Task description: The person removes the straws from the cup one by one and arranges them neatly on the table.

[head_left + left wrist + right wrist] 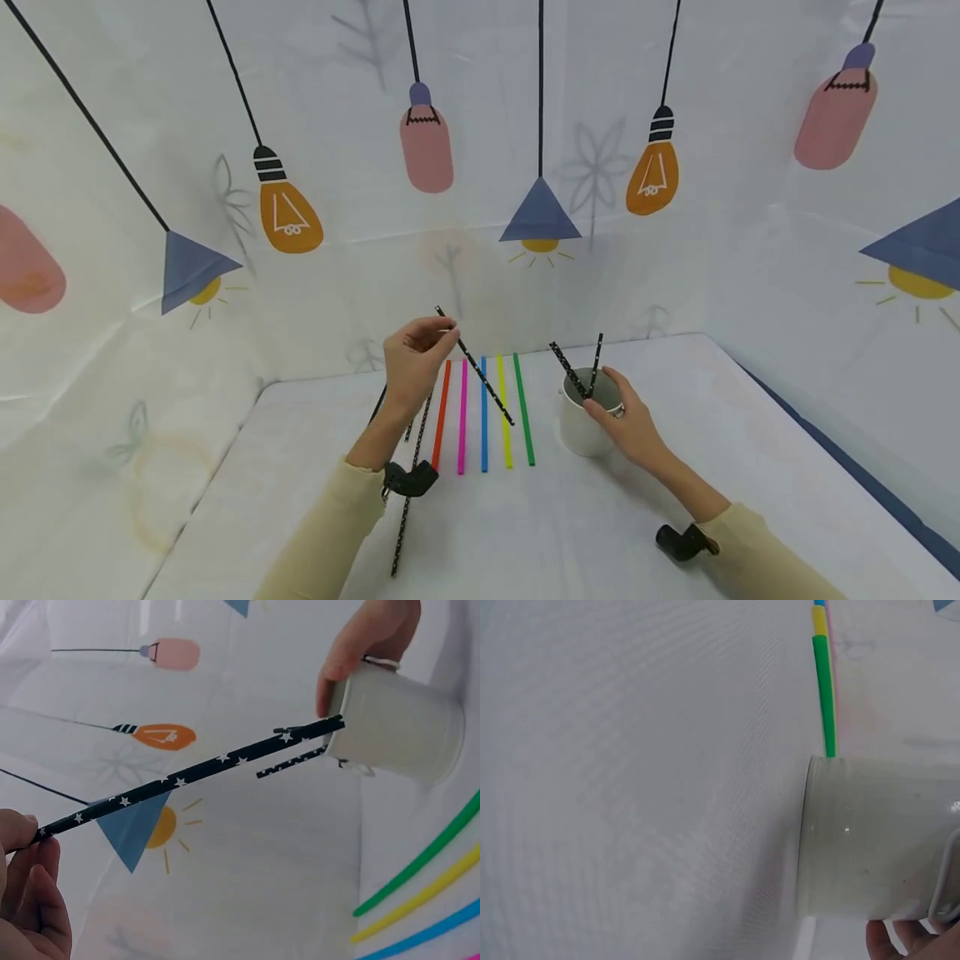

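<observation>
My left hand (415,367) pinches one end of a black straw with white stars (480,371) between thumb and fingertips. The straw slants down to the right, above the coloured straws; in the left wrist view its far end overlaps the bucket's mouth. A small white bucket (582,432) stands upright on the table at right. Two black patterned straws (567,368) lean in it, their lower ends hidden inside. My right hand (636,427) grips the bucket's rim from the right side. In the right wrist view only some fingertips (909,936) show, against the bucket's wall.
Red (442,417), pink (462,417), blue (484,442), yellow (507,450) and green (525,417) straws lie in a row on the white table (570,533). More black patterned straws (402,533) lie left of them, partly behind my left arm. A printed cloth (480,275) hangs behind.
</observation>
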Motion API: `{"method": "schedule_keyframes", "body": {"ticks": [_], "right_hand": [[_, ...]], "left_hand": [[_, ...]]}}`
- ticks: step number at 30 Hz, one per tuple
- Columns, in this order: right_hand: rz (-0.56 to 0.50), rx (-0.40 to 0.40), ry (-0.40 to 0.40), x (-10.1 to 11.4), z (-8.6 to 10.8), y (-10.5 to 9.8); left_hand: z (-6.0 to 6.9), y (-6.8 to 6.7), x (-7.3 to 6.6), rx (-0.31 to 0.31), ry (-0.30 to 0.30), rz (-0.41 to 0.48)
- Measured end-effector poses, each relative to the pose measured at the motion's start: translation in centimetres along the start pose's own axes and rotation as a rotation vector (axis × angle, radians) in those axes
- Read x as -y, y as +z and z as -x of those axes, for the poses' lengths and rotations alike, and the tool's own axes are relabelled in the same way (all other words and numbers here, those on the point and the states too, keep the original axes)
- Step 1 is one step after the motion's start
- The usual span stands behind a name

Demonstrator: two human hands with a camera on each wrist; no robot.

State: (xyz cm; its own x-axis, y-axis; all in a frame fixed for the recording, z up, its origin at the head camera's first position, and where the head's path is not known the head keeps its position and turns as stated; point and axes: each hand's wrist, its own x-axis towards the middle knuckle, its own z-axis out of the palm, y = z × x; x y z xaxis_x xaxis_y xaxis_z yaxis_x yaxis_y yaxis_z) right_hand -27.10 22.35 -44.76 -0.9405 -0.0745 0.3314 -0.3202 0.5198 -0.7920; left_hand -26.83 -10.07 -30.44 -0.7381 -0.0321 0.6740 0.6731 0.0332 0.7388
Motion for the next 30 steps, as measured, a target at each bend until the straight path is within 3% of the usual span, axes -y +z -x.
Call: {"method": "schedule_keyframes", "body": {"ticks": [2, 9, 15, 20, 24, 30], "right_hand": [[-0.008, 0.003, -0.003, 0.1, -0.2, -0.1], [-0.017, -0.002, -0.011, 0.0, -0.6, -0.2], [-0.020, 0.012, 0.002, -0.1, -0.2, 0.0], [-0.015, 0.015, 0.008, -0.2, 0.1, 0.0], [-0.020, 0.014, 0.004, -0.2, -0.1, 0.0], [-0.010, 0.017, 0.011, -0.3, -0.1, 0.0]], "left_hand": [[0.2, -1.1, -0.1, 0.011, -0.033, -0.007], [0.9, -4.9, 2.8, 0.025, -0.167, 0.001], [2.6, -7.6, 3.7, 0.064, -0.369, -0.038], [3.8, -9.4, 4.8, 0.150, -0.493, -0.104], [4.5, -10.6, 5.5, 0.231, -0.545, -0.163], [6.2, -12.7, 6.7, 0.293, -0.639, -0.216]]}}
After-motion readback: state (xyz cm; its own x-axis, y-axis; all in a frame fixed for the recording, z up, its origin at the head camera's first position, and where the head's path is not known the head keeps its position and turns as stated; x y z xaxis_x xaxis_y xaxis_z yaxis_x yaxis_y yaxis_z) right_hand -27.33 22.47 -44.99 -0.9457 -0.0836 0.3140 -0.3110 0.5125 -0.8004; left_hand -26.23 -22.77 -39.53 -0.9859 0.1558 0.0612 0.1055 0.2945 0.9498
